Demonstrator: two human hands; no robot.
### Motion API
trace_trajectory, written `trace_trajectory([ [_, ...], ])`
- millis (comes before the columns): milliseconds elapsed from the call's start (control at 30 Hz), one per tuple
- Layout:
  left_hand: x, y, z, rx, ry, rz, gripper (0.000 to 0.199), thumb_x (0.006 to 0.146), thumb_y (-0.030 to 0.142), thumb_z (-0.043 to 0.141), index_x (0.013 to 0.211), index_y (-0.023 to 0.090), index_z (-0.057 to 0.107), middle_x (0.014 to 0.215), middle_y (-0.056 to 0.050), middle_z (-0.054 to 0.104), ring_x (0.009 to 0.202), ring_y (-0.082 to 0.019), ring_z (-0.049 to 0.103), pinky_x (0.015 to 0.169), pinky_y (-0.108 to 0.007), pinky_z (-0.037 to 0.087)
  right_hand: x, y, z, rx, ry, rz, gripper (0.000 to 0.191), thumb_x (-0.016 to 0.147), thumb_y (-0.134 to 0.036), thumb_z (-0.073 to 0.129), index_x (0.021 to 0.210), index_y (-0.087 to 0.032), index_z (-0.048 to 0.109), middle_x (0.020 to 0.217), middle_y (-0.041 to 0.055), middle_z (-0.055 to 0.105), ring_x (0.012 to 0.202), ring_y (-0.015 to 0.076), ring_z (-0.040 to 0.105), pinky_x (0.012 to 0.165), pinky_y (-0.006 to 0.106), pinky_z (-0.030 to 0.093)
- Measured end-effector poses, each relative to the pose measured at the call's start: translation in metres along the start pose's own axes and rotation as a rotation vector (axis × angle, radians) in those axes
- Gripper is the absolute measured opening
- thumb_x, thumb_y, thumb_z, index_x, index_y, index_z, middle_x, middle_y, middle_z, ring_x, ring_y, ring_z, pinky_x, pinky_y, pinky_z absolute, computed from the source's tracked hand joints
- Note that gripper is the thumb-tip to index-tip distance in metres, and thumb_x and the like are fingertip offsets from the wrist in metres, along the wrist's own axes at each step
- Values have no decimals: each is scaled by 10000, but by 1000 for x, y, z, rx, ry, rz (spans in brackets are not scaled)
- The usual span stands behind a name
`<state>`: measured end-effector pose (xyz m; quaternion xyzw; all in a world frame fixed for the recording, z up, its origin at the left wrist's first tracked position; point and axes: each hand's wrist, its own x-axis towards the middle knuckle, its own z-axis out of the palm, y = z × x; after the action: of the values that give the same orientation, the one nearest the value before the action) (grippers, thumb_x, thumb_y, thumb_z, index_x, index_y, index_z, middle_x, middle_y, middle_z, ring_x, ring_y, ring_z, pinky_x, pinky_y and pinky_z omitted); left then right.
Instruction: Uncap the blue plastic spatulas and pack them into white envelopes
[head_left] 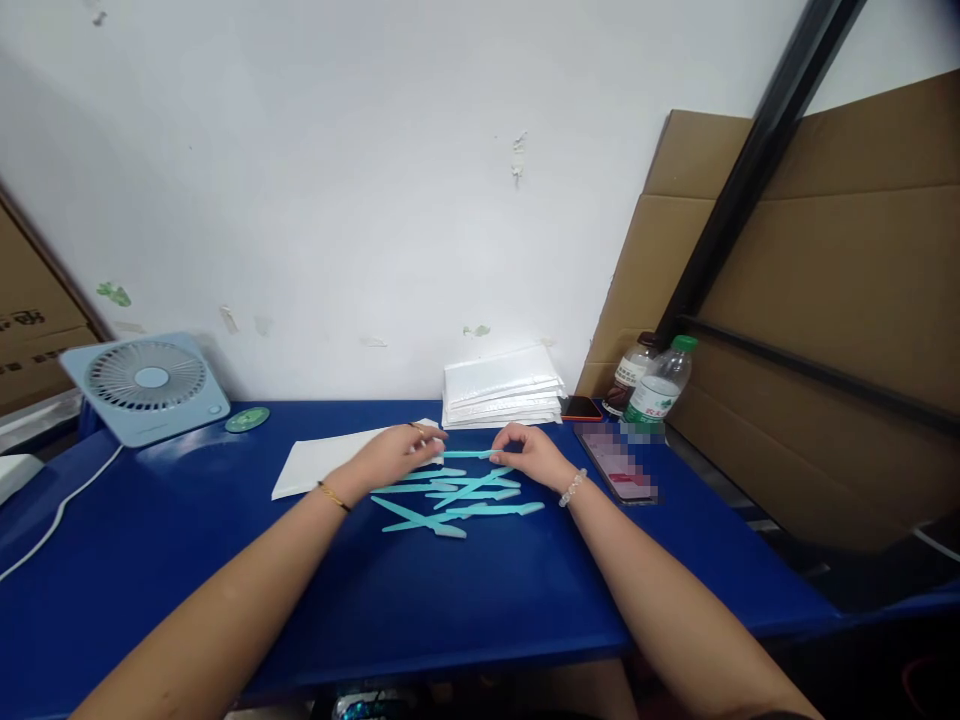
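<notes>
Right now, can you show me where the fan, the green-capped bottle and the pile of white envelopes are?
Fan (pixel 151 377): head view, on the round middle of its front.
Green-capped bottle (pixel 654 396): head view, on its label.
Envelopes (pixel 502 375): head view, on the top one.

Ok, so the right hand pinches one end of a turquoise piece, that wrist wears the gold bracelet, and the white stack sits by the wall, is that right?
Not quite: the head view shows the gold bracelet on the left wrist; the right one wears clear beads. The right hand does pinch the turquoise piece, and the white stack sits by the wall.
</notes>
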<state>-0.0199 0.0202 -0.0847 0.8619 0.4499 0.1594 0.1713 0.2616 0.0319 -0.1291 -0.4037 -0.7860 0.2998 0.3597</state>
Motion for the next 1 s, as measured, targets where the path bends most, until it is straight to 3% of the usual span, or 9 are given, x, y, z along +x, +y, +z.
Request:
trace_trajectory([
  [67, 18, 18, 13, 64, -48, 67, 453, 892, 532, 362, 1115, 257, 645, 1060, -32, 697, 941, -216, 623, 801, -291, 460, 1, 4, -3, 8, 32, 24, 215, 731, -387, 706, 760, -177, 665, 848, 36, 666, 800, 179, 623, 783, 316, 471],
  [133, 34, 23, 23, 119, -46, 98, 387, 896, 461, 379, 1003, 249, 685, 985, -31, 716, 871, -211, 635, 759, -294, 457, 2, 12, -9, 8, 25, 28, 230, 722, -398, 713, 745, -173, 670, 840, 38, 670, 792, 177, 623, 786, 315, 470],
  [300, 60, 7, 40, 141, 13, 24, 330, 872, 379, 401, 857, 237, 699, 966, -44, 714, 868, -223, 632, 760, -315, 462, 2, 38, -30, -35, 109, 74, 255, 701, -423, 726, 728, -173, 684, 824, 44, 683, 787, 185, 628, 805, 332, 469],
  [400, 65, 1, 49, 119, 9, 4, 304, 856, 386, 430, 894, 248, 698, 964, -47, 704, 873, -231, 629, 742, -318, 470, 1, 44, -35, -63, 62, 68, 233, 684, -407, 744, 748, -186, 708, 883, 51, 685, 834, 195, 629, 840, 343, 464],
  [600, 64, -1, 55, 118, 64, 59, 350, 850, 421, 473, 1114, 249, 626, 1113, -53, 653, 989, -231, 598, 848, -331, 452, -1, 18, -29, -276, -18, 3, 170, 738, -390, 717, 801, -232, 720, 913, 44, 609, 943, 212, 555, 907, 388, 384],
  [700, 58, 0, 43, 140, 56, 40, 335, 860, 436, 452, 1050, 243, 648, 1066, -55, 664, 977, -232, 599, 849, -341, 439, -3, 3, -23, -372, -154, 11, 198, 703, -385, 755, 845, -252, 717, 927, 35, 567, 973, 228, 517, 918, 419, 331],
  [833, 40, 7, 26, 105, -4, -18, 334, 862, 474, 432, 892, 247, 675, 919, -34, 686, 832, -209, 618, 724, -309, 445, -3, 0, -18, -398, -253, 9, 154, 717, -341, 746, 800, -223, 691, 936, 29, 557, 970, 223, 501, 885, 403, 321],
  [1000, 21, 30, 35, 166, 38, 39, 307, 861, 467, 474, 942, 260, 686, 932, -39, 695, 892, -230, 608, 754, -326, 426, 0, 3, -16, -385, -231, -29, 108, 750, -288, 720, 777, -202, 660, 932, 31, 565, 975, 215, 501, 885, 388, 310],
])
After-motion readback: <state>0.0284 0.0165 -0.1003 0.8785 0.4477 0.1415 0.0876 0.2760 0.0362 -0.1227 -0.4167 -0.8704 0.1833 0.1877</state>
